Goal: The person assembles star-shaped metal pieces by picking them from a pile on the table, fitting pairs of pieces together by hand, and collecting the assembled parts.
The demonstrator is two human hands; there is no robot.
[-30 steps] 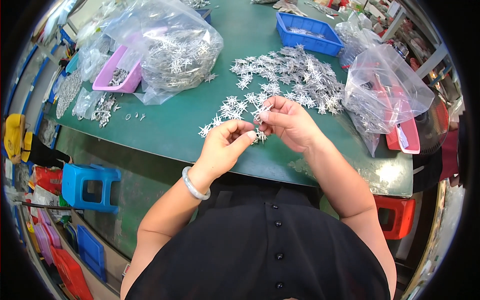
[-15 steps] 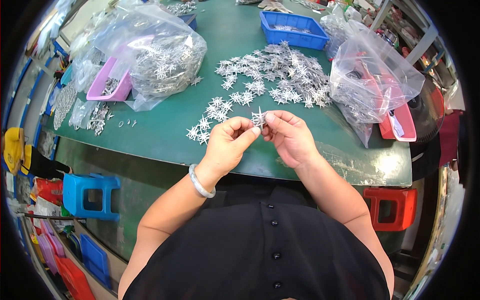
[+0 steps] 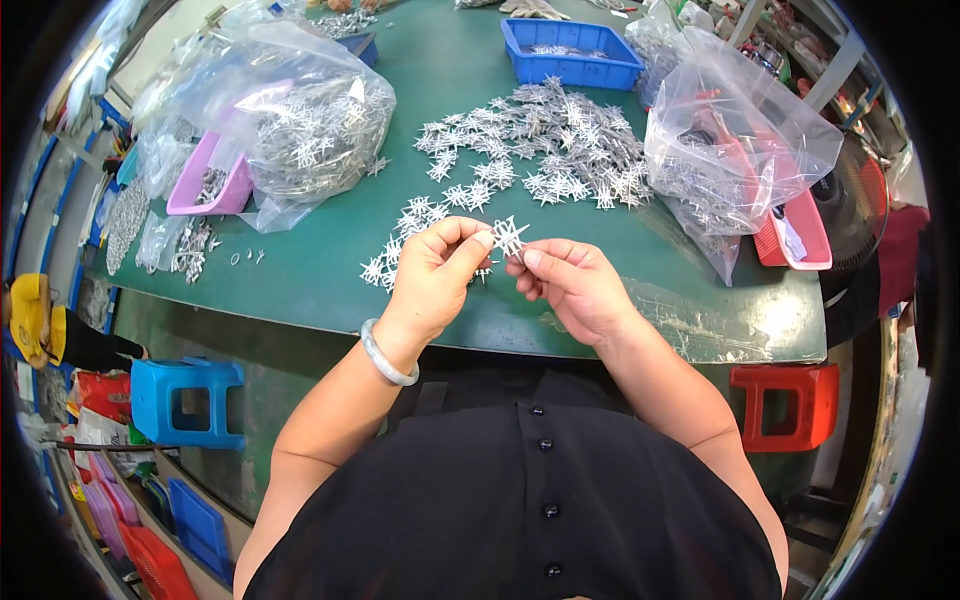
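A small spiky silver metal piece (image 3: 509, 236) is held up over the table's near edge, between both hands. My left hand (image 3: 440, 275), with a pale bangle at its wrist, pinches the piece's left side between thumb and fingers. From the right, my right hand (image 3: 575, 285) pinches its lower right side, fingers curled beneath. Just beyond the hands lies a spread heap of similar spiky pieces (image 3: 560, 140), with a trail of them (image 3: 385, 262) reaching down beside my left hand, which partly hides it.
On the green table (image 3: 330, 285), a clear bag of spiky pieces (image 3: 325, 130) leans by a purple bin (image 3: 233, 190) at left. A blue tray (image 3: 575, 72) stands behind the heap. Another clear bag (image 3: 700, 190) and a pink bin (image 3: 805, 240) are at right. Stools flank me.
The held piece has turned and shifted slightly left, now showing its spikes spread out. My left hand has moved a little left, and my right fingers have slid lower on the piece.
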